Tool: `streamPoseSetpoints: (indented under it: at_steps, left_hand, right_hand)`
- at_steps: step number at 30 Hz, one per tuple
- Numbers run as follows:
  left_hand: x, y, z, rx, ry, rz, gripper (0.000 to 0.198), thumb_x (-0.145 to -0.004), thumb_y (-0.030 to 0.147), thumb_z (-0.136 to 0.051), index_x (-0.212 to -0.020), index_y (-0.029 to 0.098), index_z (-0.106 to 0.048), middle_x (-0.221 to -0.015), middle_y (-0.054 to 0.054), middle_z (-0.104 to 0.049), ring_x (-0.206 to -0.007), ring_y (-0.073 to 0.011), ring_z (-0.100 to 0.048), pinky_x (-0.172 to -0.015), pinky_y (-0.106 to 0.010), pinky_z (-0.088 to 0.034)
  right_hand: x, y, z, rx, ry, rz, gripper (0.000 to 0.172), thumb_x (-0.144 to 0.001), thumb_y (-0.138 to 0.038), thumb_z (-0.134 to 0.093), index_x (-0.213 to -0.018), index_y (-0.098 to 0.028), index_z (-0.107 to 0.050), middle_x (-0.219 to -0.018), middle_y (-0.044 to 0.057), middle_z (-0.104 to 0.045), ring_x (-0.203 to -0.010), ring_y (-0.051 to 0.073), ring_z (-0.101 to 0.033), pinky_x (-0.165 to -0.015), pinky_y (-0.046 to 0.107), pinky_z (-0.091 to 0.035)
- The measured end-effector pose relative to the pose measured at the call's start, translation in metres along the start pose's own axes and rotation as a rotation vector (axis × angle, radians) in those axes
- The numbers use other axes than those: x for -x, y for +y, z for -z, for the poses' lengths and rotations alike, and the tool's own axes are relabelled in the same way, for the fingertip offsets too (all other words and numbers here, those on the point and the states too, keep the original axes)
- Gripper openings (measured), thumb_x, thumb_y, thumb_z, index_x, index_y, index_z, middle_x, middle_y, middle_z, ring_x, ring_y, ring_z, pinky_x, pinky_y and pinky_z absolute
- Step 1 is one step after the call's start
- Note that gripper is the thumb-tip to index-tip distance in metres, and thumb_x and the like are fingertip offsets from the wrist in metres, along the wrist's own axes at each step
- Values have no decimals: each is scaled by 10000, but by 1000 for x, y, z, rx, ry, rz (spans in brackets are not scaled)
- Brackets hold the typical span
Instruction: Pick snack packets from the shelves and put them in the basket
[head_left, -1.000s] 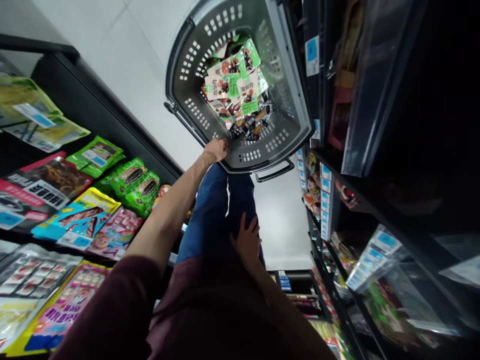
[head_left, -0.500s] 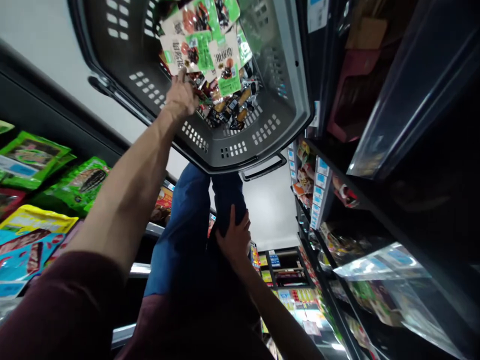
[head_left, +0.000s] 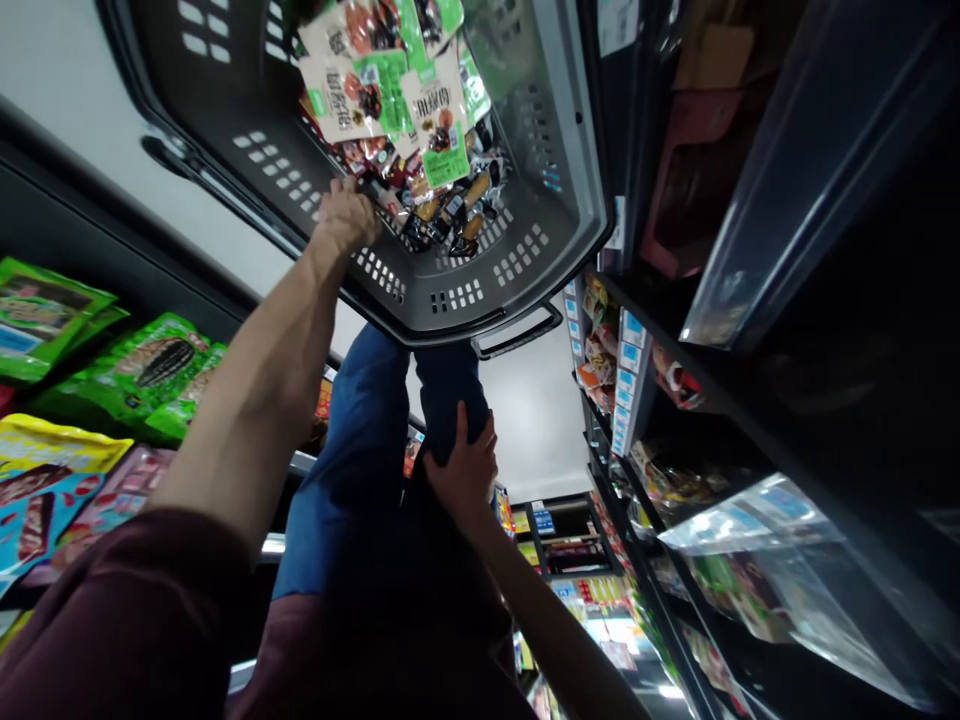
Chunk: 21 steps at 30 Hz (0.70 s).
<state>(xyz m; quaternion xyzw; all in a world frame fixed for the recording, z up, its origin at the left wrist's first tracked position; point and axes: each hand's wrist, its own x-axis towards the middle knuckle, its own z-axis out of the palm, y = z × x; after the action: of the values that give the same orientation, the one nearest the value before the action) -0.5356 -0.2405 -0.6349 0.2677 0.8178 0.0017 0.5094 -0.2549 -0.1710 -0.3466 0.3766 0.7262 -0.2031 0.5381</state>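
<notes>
My left hand reaches down inside a grey shopping basket, close to its left wall. Its fingers are curled in, and what they hold, if anything, is hidden. Just beyond the fingers lie small red snack packets, partly covered by several cream-and-green snack packets. Small black-and-brown wrapped snacks lie loose at the near end of the basket floor. My right hand rests on the knee of my blue trousers, thumb and fingers apart, with nothing in it.
Shelving with green snack bags and a yellow-and-blue bag stands close on my left. Dark shelves with clear plastic guards run along the right. The basket's handle lies folded at its near rim. A pale floor shows between.
My left hand has drawn back from the cream-and-green packets toward the basket's near left side, and its fingers have curled. The view has shifted slightly. My right hand stays on the knee.
</notes>
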Motion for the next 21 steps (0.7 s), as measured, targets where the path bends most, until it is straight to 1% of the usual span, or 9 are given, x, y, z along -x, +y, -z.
streamPoseSetpoints:
  at_steps: [3, 5, 9, 11, 12, 14, 15, 18, 21]
  left_hand:
    - [26, 25, 12, -83, -13, 77, 476, -927, 287, -524, -1148, -135, -528, -1398, -236, -397, -1280, -315, -293, -1050, -518, -310]
    - [44, 40, 16, -120, -1, 60, 472, -903, 268, -568, -1191, -105, -534, -1398, -224, -414, -1281, -311, -278, -1076, -518, -281]
    - [96, 70, 21, -179, -17, 26, 395, -905, 168, -475, -1206, -69, -574, -1379, -215, -450, -1323, -324, -286, -1147, -488, -155]
    - [131, 85, 26, -168, -31, 18, 379, -904, 130, -417, -1183, -42, -607, -1387, -210, -449, -1343, -334, -291, -1153, -473, -144]
    - [150, 92, 29, -152, -32, 17, 387, -908, 119, -388, -1191, -23, -610, -1403, -205, -439, -1344, -328, -305, -1148, -466, -166]
    - [189, 107, 39, 26, -78, 14, 404, -898, 73, -351, -1202, -21, -600, -1424, -235, -410, -1342, -333, -322, -1132, -482, -194]
    - [208, 113, 46, 55, -87, -11, 395, -892, 65, -354, -1177, -7, -618, -1406, -237, -433, -1312, -325, -372, -1115, -470, -236]
    - [260, 125, 67, 104, -92, -86, 285, -830, 50, -462, -1000, 31, -689, -1175, -208, -603, -1031, -262, -590, -950, -367, -419]
    - [303, 127, 92, 180, -44, -184, 194, -778, 65, -552, -910, 86, -694, -1026, -135, -647, -853, -193, -621, -832, -279, -462]
  right_hand:
    - [2, -1, 3, -6, 15, 12, 965, -763, -471, -653, -1526, -310, -84, -1528, 220, -120, -1278, 416, -380, -887, 506, -444]
    - [5, -2, 5, -6, 24, 16, 979, -766, -469, -652, -1529, -303, -61, -1532, 224, -120, -1290, 416, -368, -886, 500, -442]
    - [15, -2, 4, 14, 19, 25, 992, -792, -486, -615, -1534, -258, 3, -1538, 251, -124, -1321, 418, -329, -895, 506, -435]
    - [23, -2, 4, 28, -1, 36, 973, -821, -499, -571, -1532, -243, 41, -1539, 266, -131, -1332, 417, -311, -896, 520, -434]
    - [28, -2, 4, 38, -11, 42, 955, -836, -502, -548, -1531, -243, 54, -1538, 270, -136, -1334, 415, -309, -894, 529, -435]
    - [40, -3, 7, 58, -27, 52, 908, -862, -496, -511, -1531, -248, 51, -1534, 277, -157, -1333, 410, -316, -886, 549, -442]
    - [46, -4, 9, 67, -30, 56, 880, -871, -489, -498, -1533, -251, 30, -1529, 281, -173, -1329, 409, -326, -875, 558, -449]
    - [68, -6, 16, 72, -27, 81, 779, -896, -459, -469, -1535, -243, -81, -1507, 302, -216, -1311, 417, -360, -840, 590, -462]
    - [92, -7, 23, 43, -1, 117, 716, -908, -416, -467, -1524, -211, -166, -1491, 318, -239, -1277, 428, -408, -812, 628, -454]
